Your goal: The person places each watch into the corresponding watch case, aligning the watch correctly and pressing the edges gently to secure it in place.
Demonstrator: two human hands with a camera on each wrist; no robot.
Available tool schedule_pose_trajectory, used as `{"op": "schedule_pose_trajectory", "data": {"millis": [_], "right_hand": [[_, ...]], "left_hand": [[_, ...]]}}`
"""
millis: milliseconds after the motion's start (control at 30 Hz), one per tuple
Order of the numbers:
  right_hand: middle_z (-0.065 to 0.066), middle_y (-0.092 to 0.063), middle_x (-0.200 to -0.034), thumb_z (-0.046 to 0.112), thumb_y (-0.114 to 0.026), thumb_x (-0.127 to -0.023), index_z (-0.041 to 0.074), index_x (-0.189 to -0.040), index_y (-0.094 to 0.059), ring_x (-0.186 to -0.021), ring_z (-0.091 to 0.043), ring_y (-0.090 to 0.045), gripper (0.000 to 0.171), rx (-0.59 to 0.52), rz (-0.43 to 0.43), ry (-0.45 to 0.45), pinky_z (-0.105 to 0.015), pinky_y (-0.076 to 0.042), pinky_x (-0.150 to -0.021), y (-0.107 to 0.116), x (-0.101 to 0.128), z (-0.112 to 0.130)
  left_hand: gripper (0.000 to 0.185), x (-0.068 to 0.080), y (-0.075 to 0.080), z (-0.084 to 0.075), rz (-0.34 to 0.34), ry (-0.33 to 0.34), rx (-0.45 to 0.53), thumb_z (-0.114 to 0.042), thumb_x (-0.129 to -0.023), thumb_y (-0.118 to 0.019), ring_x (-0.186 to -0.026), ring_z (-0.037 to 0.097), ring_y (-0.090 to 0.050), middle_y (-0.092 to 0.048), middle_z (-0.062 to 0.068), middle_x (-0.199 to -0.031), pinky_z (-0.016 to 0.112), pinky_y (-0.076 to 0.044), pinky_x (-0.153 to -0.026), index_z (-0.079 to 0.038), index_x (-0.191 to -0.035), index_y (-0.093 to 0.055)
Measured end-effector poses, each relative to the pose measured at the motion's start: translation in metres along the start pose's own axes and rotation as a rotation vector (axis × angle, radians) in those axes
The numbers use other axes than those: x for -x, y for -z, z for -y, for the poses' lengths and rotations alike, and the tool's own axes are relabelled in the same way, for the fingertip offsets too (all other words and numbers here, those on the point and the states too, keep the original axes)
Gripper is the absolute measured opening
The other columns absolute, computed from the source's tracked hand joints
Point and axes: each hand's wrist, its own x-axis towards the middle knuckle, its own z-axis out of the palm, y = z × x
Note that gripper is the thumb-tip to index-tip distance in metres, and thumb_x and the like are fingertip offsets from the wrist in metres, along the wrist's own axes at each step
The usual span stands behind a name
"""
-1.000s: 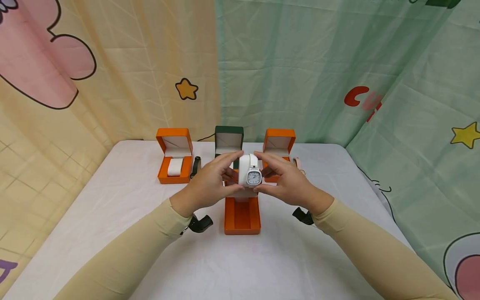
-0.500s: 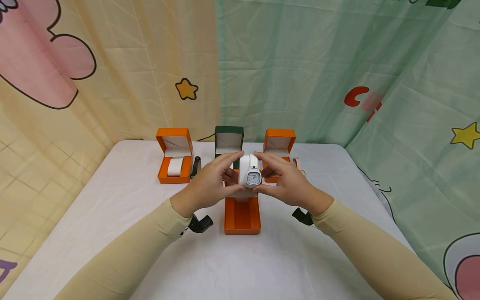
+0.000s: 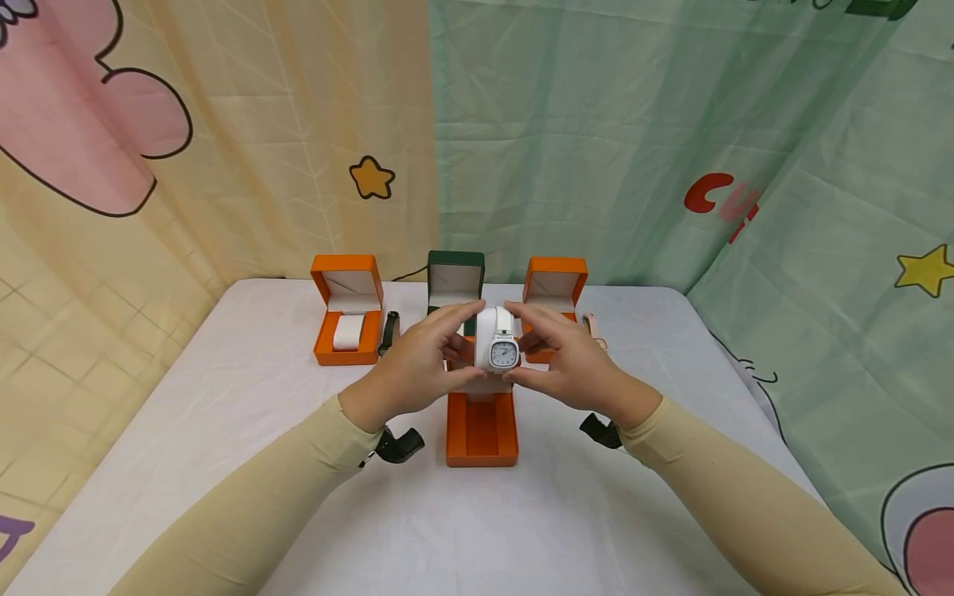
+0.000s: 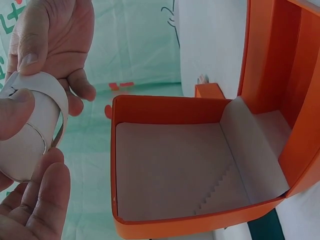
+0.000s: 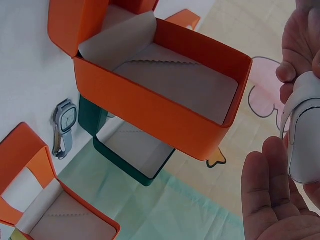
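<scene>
Orange box [image 3: 481, 430] open, bare cream lining

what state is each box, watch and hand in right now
white watch: on its cushion, held by both hands
left hand: gripping cushion
right hand: gripping cushion
near orange box: open, empty
left orange box: open, cushion inside
green box: open
right orange box: open

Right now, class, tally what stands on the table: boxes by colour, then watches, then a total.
Orange boxes: 3, namely left orange box, right orange box, front orange box
Green boxes: 1, the green box
Watches: 3, namely white watch, dark watch, pink watch
Total: 7
</scene>
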Motion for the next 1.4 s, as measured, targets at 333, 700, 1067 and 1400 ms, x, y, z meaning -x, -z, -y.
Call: {"op": "schedule_pose_trajectory", "data": {"millis": [333,700,1067,1400], "right_hand": [[-0.010,-0.058,-0.145,0.010,-0.087,-0.087,0.010,-0.160,-0.044,-0.107,-0.020,-0.071,0.085,-0.001,0.001,0.004,-0.039,-0.063,-0.095,-0.0007,0.0000,0.0005],[-0.010,-0.057,-0.146,0.010,-0.087,-0.087,0.009,-0.159,-0.044,-0.107,-0.019,-0.071,0.085,-0.005,-0.007,0.018,-0.038,-0.063,-0.095,-0.0019,-0.0002,-0.0003],[-0.010,-0.057,-0.146,0.010,-0.087,-0.086,0.007,-0.159,-0.044,-0.106,-0.020,-0.072,0.084,0.011,-0.003,0.027,-0.040,-0.063,-0.094,-0.0012,-0.0005,0.0004],[-0.009,-0.058,-0.145,0.011,-0.087,-0.087,0.010,-0.158,-0.045,-0.106,-0.019,-0.071,0.083,0.021,0.006,0.026,-0.042,-0.063,-0.095,-0.0005,-0.0011,0.0007]], "left_hand": [[0.085,0.0007,-0.0003,0.0000,-0.009,-0.011,-0.002,-0.007,-0.088,-0.085,-0.104,0.019,-0.073,-0.054,0.011,-0.152,0.032,-0.064,-0.088,-0.006,-0.161,-0.040],[0.085,0.0009,0.0006,-0.0011,-0.007,-0.006,0.004,-0.008,-0.088,-0.086,-0.104,0.019,-0.073,-0.054,0.011,-0.152,0.032,-0.064,-0.088,-0.006,-0.160,-0.041],[0.085,0.0012,0.0000,-0.0009,-0.008,-0.021,0.012,-0.006,-0.088,-0.085,-0.104,0.021,-0.073,-0.054,0.012,-0.152,0.040,-0.065,-0.089,-0.005,-0.160,-0.041],[0.085,0.0014,0.0002,-0.0020,0.000,-0.007,0.016,-0.006,-0.088,-0.085,-0.105,0.021,-0.073,-0.053,0.011,-0.152,0.043,-0.065,-0.089,-0.005,-0.160,-0.040]]}}
